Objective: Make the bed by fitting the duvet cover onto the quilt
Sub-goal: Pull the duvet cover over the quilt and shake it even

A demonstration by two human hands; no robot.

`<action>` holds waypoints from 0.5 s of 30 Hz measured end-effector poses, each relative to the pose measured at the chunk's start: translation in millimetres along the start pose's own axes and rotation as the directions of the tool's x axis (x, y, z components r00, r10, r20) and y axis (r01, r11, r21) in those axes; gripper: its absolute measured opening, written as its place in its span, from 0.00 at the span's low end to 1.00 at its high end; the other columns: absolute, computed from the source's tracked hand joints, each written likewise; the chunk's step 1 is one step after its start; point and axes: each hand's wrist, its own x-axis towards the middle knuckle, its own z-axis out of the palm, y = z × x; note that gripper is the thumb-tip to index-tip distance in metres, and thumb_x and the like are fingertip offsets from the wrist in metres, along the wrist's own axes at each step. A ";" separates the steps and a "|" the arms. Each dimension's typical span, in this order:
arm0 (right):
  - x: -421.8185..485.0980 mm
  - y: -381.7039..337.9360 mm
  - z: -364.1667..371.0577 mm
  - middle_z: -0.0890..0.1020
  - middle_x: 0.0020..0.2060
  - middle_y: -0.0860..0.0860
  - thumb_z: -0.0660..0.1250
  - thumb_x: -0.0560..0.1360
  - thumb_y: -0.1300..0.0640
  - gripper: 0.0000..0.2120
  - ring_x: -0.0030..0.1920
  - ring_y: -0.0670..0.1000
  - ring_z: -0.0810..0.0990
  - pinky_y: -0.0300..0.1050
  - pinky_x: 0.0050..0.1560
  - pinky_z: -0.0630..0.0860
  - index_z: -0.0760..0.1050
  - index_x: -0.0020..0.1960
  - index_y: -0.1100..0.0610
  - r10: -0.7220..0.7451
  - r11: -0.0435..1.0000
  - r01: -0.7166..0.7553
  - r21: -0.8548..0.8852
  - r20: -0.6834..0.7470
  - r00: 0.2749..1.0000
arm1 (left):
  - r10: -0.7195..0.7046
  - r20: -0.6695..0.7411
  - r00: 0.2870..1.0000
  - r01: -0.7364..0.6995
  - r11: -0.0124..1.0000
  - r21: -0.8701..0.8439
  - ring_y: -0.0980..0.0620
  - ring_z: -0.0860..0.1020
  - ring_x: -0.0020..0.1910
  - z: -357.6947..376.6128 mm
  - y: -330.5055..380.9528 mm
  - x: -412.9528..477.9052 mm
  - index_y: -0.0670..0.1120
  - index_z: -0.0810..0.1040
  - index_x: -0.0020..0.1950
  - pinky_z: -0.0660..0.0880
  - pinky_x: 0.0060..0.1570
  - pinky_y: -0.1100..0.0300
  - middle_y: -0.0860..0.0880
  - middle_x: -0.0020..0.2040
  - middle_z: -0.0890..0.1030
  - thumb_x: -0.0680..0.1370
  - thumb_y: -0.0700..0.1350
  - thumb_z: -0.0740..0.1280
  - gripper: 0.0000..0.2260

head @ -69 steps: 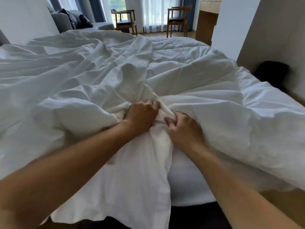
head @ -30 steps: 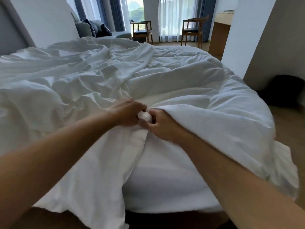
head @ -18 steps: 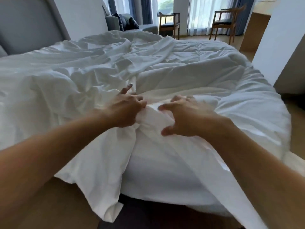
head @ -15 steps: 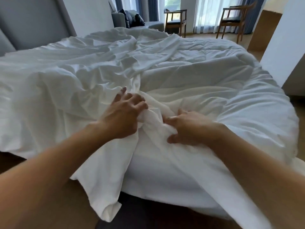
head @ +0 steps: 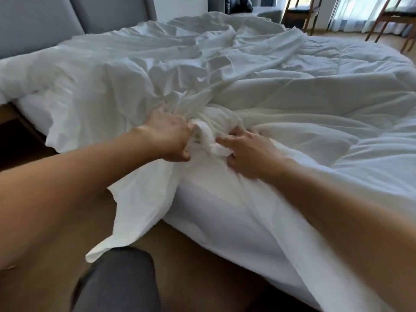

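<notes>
Hands are working at the near edge of the bed [head: 202, 212]; we are gripping a bunched fold of the thin white duvet cover [head: 126, 91] with our left hand [head: 168, 136], fingers curled into it. Our right hand [head: 249, 152] is pinching a small wad of cloth just beside it. The quilt [head: 326, 91] is lying spread on the right half, the cover crumpled on the left and hanging toward the floor [head: 202, 262]. Grey headboard [head: 40, 21] sits behind, chairs [head: 301, 10] far back
</notes>
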 end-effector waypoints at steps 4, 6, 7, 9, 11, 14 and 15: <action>-0.1 2.2 14.4 0.75 0.65 0.54 0.62 0.72 0.52 0.29 0.64 0.62 0.74 0.53 0.62 0.70 0.66 0.72 0.41 0.038 0.999 -0.038 0.009 -0.069 0.997 | 0.046 0.210 0.977 -0.032 0.997 -0.068 0.50 0.74 0.39 -16.3 0.9 8.1 0.55 0.77 0.55 0.66 0.33 0.59 0.53 0.44 0.78 0.69 0.64 0.73 0.20; -3.5 3.9 22.9 0.75 0.66 0.53 0.62 0.73 0.54 0.29 0.65 0.61 0.73 0.53 0.64 0.69 0.66 0.73 0.42 0.069 0.997 -0.064 0.044 -0.135 0.988 | 0.080 0.270 0.960 -0.056 0.994 -0.094 0.50 0.76 0.38 -22.3 7.7 14.5 0.53 0.79 0.49 0.69 0.32 0.59 0.52 0.39 0.76 0.68 0.59 0.76 0.16; -4.5 6.3 26.3 0.75 0.66 0.54 0.62 0.73 0.55 0.29 0.64 0.61 0.74 0.54 0.64 0.69 0.66 0.74 0.43 0.084 0.995 -0.073 0.071 -0.163 0.983 | 0.089 0.316 0.944 -0.042 0.987 -0.152 0.48 0.78 0.39 -23.3 9.3 16.7 0.50 0.80 0.51 0.73 0.33 0.58 0.50 0.41 0.78 0.69 0.54 0.77 0.15; -3.6 13.6 29.4 0.75 0.66 0.56 0.61 0.73 0.57 0.30 0.64 0.61 0.74 0.54 0.64 0.70 0.66 0.75 0.43 0.094 0.990 -0.070 0.123 -0.200 0.975 | 0.088 0.409 0.908 0.071 0.931 -0.357 0.47 0.81 0.36 -23.5 9.5 17.7 0.45 0.80 0.58 0.79 0.31 0.56 0.43 0.46 0.82 0.72 0.44 0.74 0.16; -2.2 19.5 29.8 0.75 0.67 0.57 0.62 0.73 0.57 0.31 0.64 0.62 0.74 0.54 0.65 0.70 0.65 0.76 0.44 0.109 0.983 -0.073 0.169 -0.218 0.970 | 0.090 0.435 0.896 0.163 0.844 -0.511 0.47 0.81 0.30 -26.7 7.3 17.7 0.38 0.79 0.60 0.78 0.27 0.58 0.39 0.44 0.81 0.74 0.38 0.69 0.15; -0.3 23.3 32.8 0.76 0.66 0.57 0.62 0.73 0.58 0.34 0.63 0.62 0.74 0.55 0.64 0.70 0.62 0.78 0.45 0.118 0.976 -0.065 0.206 -0.258 0.959 | 0.098 0.417 0.903 0.236 0.698 -0.676 0.46 0.74 0.28 -35.1 1.4 25.1 0.34 0.78 0.55 0.82 0.33 0.53 0.40 0.37 0.75 0.75 0.35 0.64 0.11; 0.0 23.6 33.7 0.76 0.65 0.56 0.63 0.74 0.59 0.34 0.62 0.62 0.74 0.55 0.64 0.70 0.61 0.78 0.45 0.119 0.974 -0.057 0.219 -0.280 0.953 | 0.102 0.415 0.904 0.257 0.647 -0.718 0.48 0.71 0.26 -38.6 -0.2 27.2 0.36 0.78 0.52 0.82 0.34 0.52 0.42 0.34 0.72 0.73 0.35 0.62 0.10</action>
